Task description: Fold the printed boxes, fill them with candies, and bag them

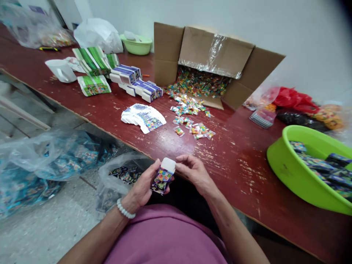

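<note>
My left hand [144,183] is wrapped around a small printed carton box [162,180], dark purple with colourful pictures, held just off the table's front edge. Its white top flap [168,164] stands up. My right hand [195,173] has bent fingers, with thumb and fingertips at the flap's right edge. Beyond my hands a fanned stack of flat cartons [144,116] lies on the red table [228,154]. Small clear packets of colourful candies [202,130] are scattered to its right, trailing from a cardboard box [203,47] lying open with many more.
A green tub [283,165] with dark packs stands at right. Bundled purple cartons [148,90], green cartons [95,85] and a white mug [61,70] sit back left. Beneath the front edge are plastic bags of dark packets [128,175] and blue packets [77,154].
</note>
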A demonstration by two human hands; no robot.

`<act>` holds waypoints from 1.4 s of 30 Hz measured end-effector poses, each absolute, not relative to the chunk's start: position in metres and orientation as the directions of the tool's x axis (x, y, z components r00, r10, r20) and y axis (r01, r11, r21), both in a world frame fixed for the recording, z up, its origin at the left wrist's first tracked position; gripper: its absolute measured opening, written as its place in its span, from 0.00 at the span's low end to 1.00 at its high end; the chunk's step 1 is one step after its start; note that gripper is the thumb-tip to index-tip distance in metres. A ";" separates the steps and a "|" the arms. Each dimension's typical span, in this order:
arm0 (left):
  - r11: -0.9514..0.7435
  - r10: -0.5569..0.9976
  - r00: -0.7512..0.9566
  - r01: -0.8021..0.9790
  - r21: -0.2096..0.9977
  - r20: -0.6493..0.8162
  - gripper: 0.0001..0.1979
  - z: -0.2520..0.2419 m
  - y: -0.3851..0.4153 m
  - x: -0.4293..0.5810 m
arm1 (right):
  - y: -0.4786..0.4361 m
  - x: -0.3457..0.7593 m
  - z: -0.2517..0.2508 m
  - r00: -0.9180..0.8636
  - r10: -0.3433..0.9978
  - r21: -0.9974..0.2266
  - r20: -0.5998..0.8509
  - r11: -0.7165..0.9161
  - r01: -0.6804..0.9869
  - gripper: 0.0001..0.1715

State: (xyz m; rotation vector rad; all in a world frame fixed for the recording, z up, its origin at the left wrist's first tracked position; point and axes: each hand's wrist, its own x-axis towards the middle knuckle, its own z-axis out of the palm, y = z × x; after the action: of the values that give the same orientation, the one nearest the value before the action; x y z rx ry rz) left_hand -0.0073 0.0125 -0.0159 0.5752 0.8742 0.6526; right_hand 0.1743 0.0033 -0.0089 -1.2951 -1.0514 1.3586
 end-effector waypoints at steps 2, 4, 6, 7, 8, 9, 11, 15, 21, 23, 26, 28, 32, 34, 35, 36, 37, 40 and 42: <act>0.632 0.749 0.450 -0.266 0.728 -0.487 0.24 -0.015 0.011 -0.005 | 0.001 0.170 -0.012 -0.073 0.978 -0.970 -0.198 -0.206 -0.131 0.21; 0.565 0.792 0.431 -0.245 0.788 -0.433 0.21 -0.014 0.010 -0.003 | -0.002 0.162 -0.015 -0.121 0.977 -0.969 -0.177 -0.195 -0.154 0.21; 0.512 0.826 0.403 -0.242 0.824 -0.395 0.20 -0.013 0.009 -0.002 | -0.003 0.156 -0.016 -0.097 0.987 -0.983 -0.130 -0.140 -0.115 0.16; 0.505 0.834 0.390 -0.252 0.826 -0.391 0.19 -0.012 0.009 -0.002 | -0.003 0.155 -0.016 -0.058 0.996 -0.995 -0.073 -0.077 -0.064 0.13; 0.516 0.831 0.386 -0.268 0.814 -0.400 0.19 -0.011 0.009 -0.002 | -0.004 0.154 -0.015 -0.018 1.000 -1.000 0.008 0.009 0.006 0.10; 0.542 0.819 0.392 -0.288 0.790 -0.419 0.18 -0.010 0.009 -0.002 | -0.004 0.155 -0.014 0.004 0.995 -0.991 0.103 0.102 0.085 0.08; 0.617 0.771 0.434 -0.329 0.715 -0.467 0.19 -0.009 0.011 -0.002 | -0.005 0.158 -0.010 -0.039 0.964 -0.944 0.262 0.264 0.197 0.07; 0.710 0.695 0.493 -0.357 0.606 -0.524 0.22 -0.011 0.013 -0.001 | -0.007 0.163 -0.005 -0.128 0.965 -0.949 0.229 0.250 0.191 0.08; 0.625 0.769 0.384 -0.290 0.724 -0.510 0.22 -0.012 0.010 0.002 | -0.001 0.157 -0.009 -0.051 0.985 -0.978 -0.162 -0.168 -0.125 0.14; 0.617 0.774 0.377 -0.275 0.737 -0.508 0.23 -0.011 0.010 0.002 | 0.002 0.154 -0.009 -0.042 0.983 -0.971 -0.177 -0.181 -0.158 0.15; 0.613 0.777 0.370 -0.258 0.747 -0.509 0.25 -0.010 0.012 0.002 | 0.005 0.151 -0.006 -0.007 0.983 -0.967 -0.184 -0.182 -0.179 0.14; 0.605 0.782 0.365 -0.252 0.755 -0.505 0.26 -0.011 0.014 0.002 | 0.006 0.149 -0.006 0.008 0.978 -0.961 -0.208 -0.203 -0.185 0.13; 0.623 0.775 0.367 -0.300 0.723 -0.515 0.21 -0.012 0.017 0.000 | 0.003 0.149 -0.009 -0.010 0.984 -0.970 -0.176 -0.175 -0.168 0.11; 0.658 0.751 0.386 -0.368 0.657 -0.536 0.18 -0.012 0.019 -0.001 | -0.001 0.149 -0.011 -0.039 0.996 -0.993 -0.077 -0.080 -0.089 0.09; 0.676 0.736 0.398 -0.398 0.620 -0.548 0.17 -0.011 0.020 -0.001 | -0.004 0.149 -0.013 -0.051 0.998 -0.999 -0.021 -0.023 -0.038 0.09; 0.692 0.722 0.411 -0.417 0.589 -0.556 0.16 -0.011 0.021 -0.002 | -0.006 0.148 -0.014 -0.055 0.998 -0.999 0.032 0.033 0.013 0.08; 0.702 0.712 0.421 -0.427 0.570 -0.562 0.17 -0.011 0.021 -0.002 | -0.008 0.147 -0.016 -0.056 0.996 -0.995 0.075 0.078 0.059 0.07; 0.700 0.714 0.424 -0.411 0.584 -0.557 0.19 -0.015 0.023 -0.005 | -0.012 0.145 -0.021 -0.082 0.990 -0.981 0.116 0.127 0.147 0.11; 0.636 0.770 0.352 -0.376 0.673 -0.531 0.20 -0.021 0.024 -0.013 | -0.011 0.149 -0.024 -0.086 0.993 -0.985 0.083 0.095 0.146 0.13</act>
State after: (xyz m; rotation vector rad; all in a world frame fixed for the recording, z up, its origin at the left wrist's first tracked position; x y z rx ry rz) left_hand -0.0134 0.0239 -0.0206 0.4835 0.9443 0.7798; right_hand 0.1490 -0.0107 -0.0243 -1.2124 -1.4199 1.1256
